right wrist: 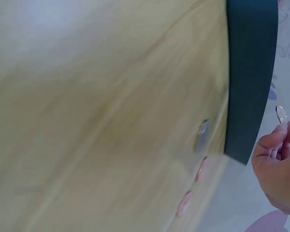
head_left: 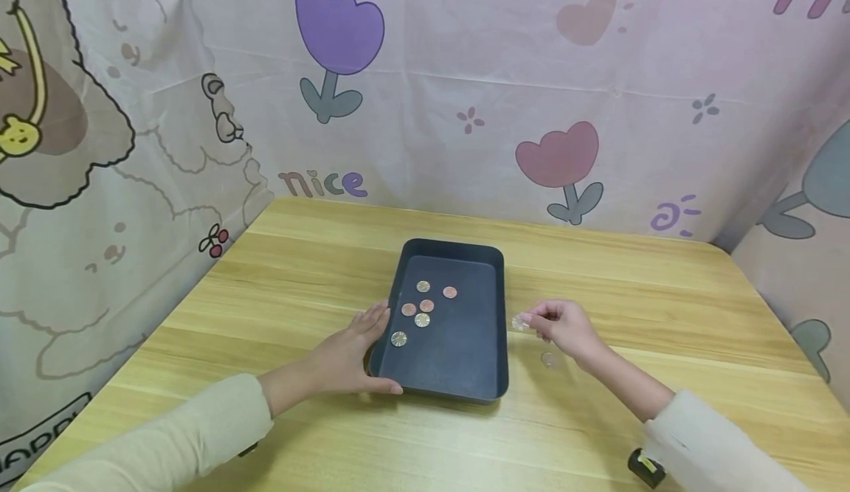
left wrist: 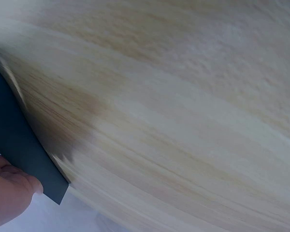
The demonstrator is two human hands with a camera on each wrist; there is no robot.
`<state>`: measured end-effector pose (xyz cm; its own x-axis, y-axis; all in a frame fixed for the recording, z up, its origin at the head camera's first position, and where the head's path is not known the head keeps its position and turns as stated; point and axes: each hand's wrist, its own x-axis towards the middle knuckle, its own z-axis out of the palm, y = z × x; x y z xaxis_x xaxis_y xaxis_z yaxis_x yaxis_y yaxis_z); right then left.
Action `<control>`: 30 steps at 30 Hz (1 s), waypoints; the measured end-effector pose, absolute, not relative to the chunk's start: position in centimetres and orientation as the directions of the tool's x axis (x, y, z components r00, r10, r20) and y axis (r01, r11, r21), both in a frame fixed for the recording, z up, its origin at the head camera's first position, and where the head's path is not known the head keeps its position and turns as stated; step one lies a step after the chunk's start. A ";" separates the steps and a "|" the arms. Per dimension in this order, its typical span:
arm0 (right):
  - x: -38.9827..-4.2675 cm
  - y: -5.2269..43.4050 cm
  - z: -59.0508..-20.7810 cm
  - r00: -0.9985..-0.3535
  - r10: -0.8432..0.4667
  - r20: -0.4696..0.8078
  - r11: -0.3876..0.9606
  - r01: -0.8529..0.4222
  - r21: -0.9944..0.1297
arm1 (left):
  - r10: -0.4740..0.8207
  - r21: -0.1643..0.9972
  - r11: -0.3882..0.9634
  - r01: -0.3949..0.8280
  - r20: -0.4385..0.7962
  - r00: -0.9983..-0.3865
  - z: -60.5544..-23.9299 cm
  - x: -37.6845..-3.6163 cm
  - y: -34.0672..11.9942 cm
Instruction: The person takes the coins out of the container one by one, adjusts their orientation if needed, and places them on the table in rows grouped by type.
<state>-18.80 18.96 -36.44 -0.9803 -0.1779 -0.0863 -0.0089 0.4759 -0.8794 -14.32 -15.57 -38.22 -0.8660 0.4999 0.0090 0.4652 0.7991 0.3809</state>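
A dark blue-grey tray (head_left: 494, 315) lies mid-table with several copper and silver coins (head_left: 422, 306) in its left half. My left hand (head_left: 358, 352) rests against the tray's near left corner, fingers straight along the left wall and thumb along the near wall; the left wrist view shows the thumb (left wrist: 12, 191) touching the tray wall (left wrist: 19, 140). Just right of the tray, my right hand (head_left: 529, 321) pinches a silver coin (head_left: 520, 322) held above the table, the same coin (right wrist: 281, 114) showing beside the tray wall (right wrist: 249, 72). Another silver coin (head_left: 547, 359) lies on the wood under that hand.
The wooden table (head_left: 664, 293) is enclosed by printed cloth walls (head_left: 465, 94) at the back and both sides. In the right wrist view a coin (right wrist: 203, 134) and two pinkish coins (right wrist: 201, 169) lie on the wood near the tray's corner.
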 end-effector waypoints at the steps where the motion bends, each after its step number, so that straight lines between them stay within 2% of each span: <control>1: -18.7 19.3 -36.5 -0.980 -0.173 -0.093 0.474 0.000 -0.880 | 0.500 0.380 0.799 0.465 0.009 -0.866 -38.2 -14.3 -15.6; 22: -15.6 25.5 -38.7 -0.967 -0.058 -0.249 0.598 0.166 -0.784 | 0.508 0.382 0.794 0.472 0.009 -0.862 -38.2 -14.4 -15.4; 26: -15.3 26.2 -38.9 -0.965 -0.058 -0.255 0.649 0.157 -0.745 | 0.511 0.398 0.785 0.474 0.015 -0.859 -38.2 -14.4 -15.4; 30: -15.4 26.4 -39.1 -0.976 -0.076 -0.203 0.713 0.089 -0.695 | 0.509 0.391 0.787 0.478 0.026 -0.860 -38.2 -14.3 -15.5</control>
